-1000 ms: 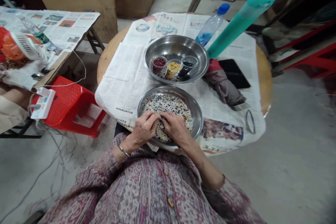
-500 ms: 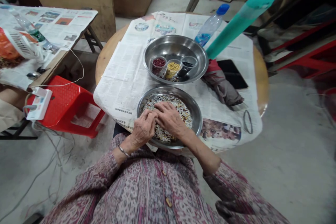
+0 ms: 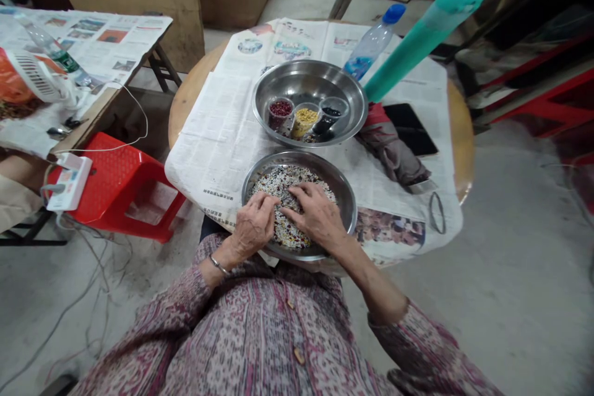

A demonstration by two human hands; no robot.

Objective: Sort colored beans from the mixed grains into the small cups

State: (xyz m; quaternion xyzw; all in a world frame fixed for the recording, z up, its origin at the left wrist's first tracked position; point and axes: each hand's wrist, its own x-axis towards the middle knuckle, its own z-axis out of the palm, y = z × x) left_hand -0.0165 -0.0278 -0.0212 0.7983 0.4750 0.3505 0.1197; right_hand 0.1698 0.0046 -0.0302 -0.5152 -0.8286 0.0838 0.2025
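A metal basin (image 3: 346,232) at the table's near edge holds mixed grains (image 3: 290,180), mostly white with dark, red and yellow ones among them. Over its left rim, my left hand (image 3: 254,223) is closed, fingertips pressed together; whatever they pinch is hidden. My right hand (image 3: 320,215) reaches in from the right, its thumb and fingers apart, fingertips touching the grains. Just behind stands a larger metal basin (image 3: 309,79). Inside it are three clear cups: one of red beans (image 3: 281,110), one of yellow beans (image 3: 306,117) and one of black beans (image 3: 330,114).
Newspaper (image 3: 208,136) covers the round table. Behind the basins are a plastic bottle (image 3: 374,43) and a long green tube (image 3: 422,37). To the right lie a folded umbrella (image 3: 394,148), a black phone (image 3: 411,130) and a dark loop (image 3: 437,213). A red stool (image 3: 116,176) carries a power strip (image 3: 69,185).
My right hand has moved rightward, away from my left hand, and its fingers have spread. My left hand stays in nearly the same place, still pinched.
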